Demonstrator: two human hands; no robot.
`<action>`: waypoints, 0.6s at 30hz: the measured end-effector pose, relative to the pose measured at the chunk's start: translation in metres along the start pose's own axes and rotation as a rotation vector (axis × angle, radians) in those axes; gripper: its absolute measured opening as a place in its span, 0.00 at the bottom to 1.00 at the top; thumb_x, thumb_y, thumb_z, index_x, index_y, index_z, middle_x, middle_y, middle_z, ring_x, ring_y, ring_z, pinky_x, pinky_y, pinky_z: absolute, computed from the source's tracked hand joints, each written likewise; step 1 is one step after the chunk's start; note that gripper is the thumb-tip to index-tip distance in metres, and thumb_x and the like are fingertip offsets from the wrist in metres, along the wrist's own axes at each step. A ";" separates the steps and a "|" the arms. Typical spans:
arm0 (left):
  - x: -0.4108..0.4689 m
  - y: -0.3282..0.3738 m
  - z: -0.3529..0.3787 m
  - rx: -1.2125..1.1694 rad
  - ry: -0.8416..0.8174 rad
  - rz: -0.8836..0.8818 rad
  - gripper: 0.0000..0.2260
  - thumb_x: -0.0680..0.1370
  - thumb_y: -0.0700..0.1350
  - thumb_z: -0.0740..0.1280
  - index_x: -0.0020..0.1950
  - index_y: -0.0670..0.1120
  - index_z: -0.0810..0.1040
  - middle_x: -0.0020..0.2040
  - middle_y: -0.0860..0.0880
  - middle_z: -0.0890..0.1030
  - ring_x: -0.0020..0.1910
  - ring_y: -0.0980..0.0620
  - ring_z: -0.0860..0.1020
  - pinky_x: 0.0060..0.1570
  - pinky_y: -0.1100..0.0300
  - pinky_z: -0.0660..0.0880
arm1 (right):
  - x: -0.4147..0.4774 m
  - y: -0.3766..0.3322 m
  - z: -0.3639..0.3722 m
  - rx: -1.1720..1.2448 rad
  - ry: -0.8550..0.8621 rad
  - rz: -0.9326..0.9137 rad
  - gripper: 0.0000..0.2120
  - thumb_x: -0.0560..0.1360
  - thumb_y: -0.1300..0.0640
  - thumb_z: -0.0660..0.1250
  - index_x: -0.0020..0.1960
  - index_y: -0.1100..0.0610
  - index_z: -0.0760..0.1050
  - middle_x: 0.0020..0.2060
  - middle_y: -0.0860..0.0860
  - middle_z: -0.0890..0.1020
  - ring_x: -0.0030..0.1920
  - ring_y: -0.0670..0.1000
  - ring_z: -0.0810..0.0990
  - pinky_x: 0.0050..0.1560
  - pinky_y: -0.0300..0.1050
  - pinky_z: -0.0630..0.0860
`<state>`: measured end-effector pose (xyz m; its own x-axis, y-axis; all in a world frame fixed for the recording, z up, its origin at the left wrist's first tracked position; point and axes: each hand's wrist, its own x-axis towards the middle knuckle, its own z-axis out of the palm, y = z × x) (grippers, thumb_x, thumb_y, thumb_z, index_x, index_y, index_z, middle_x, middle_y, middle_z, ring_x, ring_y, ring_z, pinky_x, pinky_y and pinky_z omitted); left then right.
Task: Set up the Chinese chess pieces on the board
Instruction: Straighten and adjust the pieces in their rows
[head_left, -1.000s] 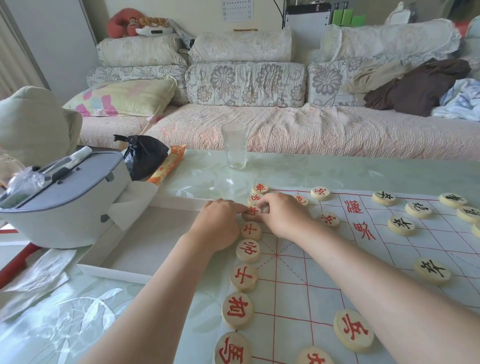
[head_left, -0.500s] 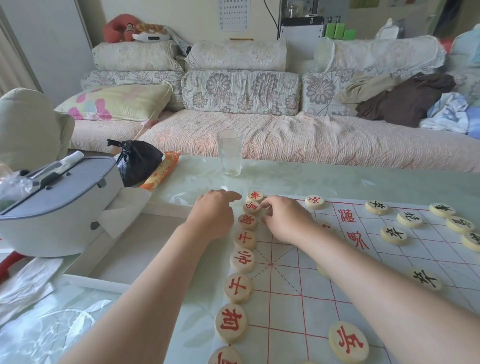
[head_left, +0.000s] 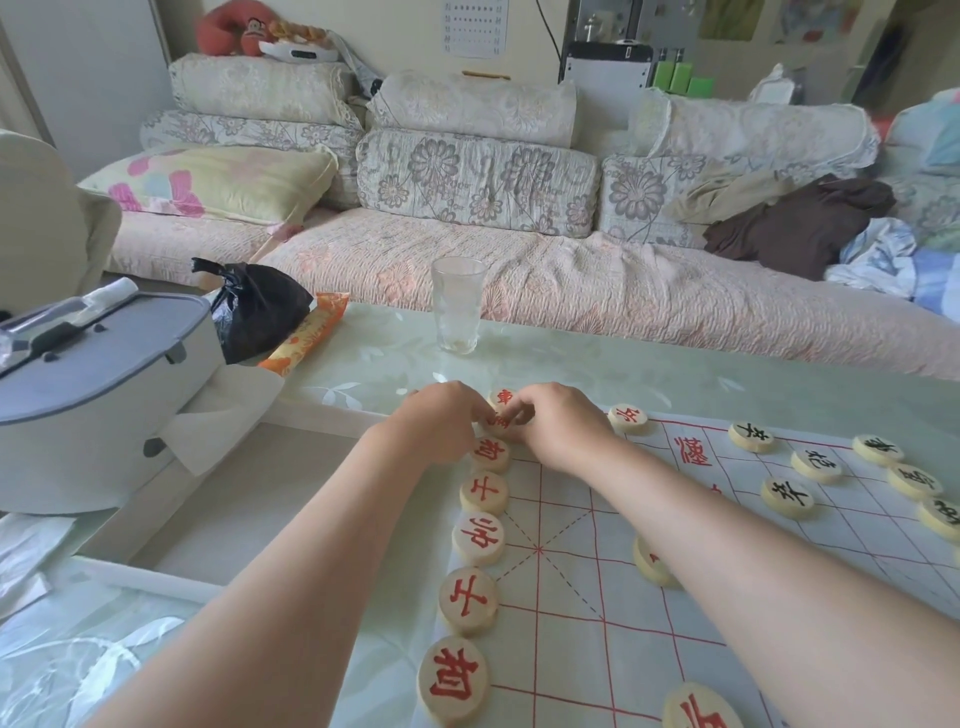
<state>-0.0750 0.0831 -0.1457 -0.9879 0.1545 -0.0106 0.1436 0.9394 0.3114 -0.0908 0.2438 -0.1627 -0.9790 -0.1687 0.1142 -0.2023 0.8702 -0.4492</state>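
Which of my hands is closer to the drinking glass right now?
Left. The left hand sits almost straight in front of the glass; the right hand, pinching a red piece, is further off to the right.

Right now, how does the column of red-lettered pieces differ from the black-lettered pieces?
The column of red-lettered pieces lines the board's left edge; the black-lettered pieces lie scattered on its right. The left hand and right hand touch the column's far end, not the black-lettered pieces. Both sets are pale round discs.
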 end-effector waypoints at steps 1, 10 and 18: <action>0.000 -0.001 0.000 -0.008 -0.002 -0.003 0.26 0.73 0.32 0.57 0.62 0.57 0.78 0.61 0.54 0.79 0.58 0.50 0.77 0.60 0.57 0.72 | 0.001 0.000 0.001 0.003 0.001 -0.005 0.06 0.74 0.48 0.73 0.51 0.42 0.81 0.51 0.42 0.82 0.52 0.49 0.79 0.45 0.43 0.73; 0.002 -0.006 0.000 -0.092 0.074 -0.021 0.25 0.75 0.34 0.58 0.65 0.56 0.75 0.62 0.56 0.78 0.61 0.52 0.75 0.64 0.54 0.69 | 0.001 0.003 -0.008 0.002 0.014 -0.021 0.08 0.77 0.52 0.67 0.54 0.42 0.77 0.51 0.41 0.79 0.52 0.48 0.77 0.46 0.43 0.71; 0.025 -0.007 0.000 -0.154 0.060 -0.055 0.22 0.75 0.35 0.58 0.66 0.51 0.75 0.63 0.52 0.78 0.63 0.50 0.75 0.65 0.53 0.70 | 0.038 0.007 -0.017 -0.269 -0.176 -0.189 0.32 0.76 0.67 0.61 0.75 0.42 0.66 0.73 0.44 0.69 0.72 0.51 0.69 0.66 0.46 0.70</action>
<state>-0.1006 0.0802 -0.1477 -0.9964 0.0816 0.0242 0.0836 0.8870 0.4542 -0.1293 0.2508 -0.1464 -0.9186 -0.3951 0.0079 -0.3897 0.9025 -0.1834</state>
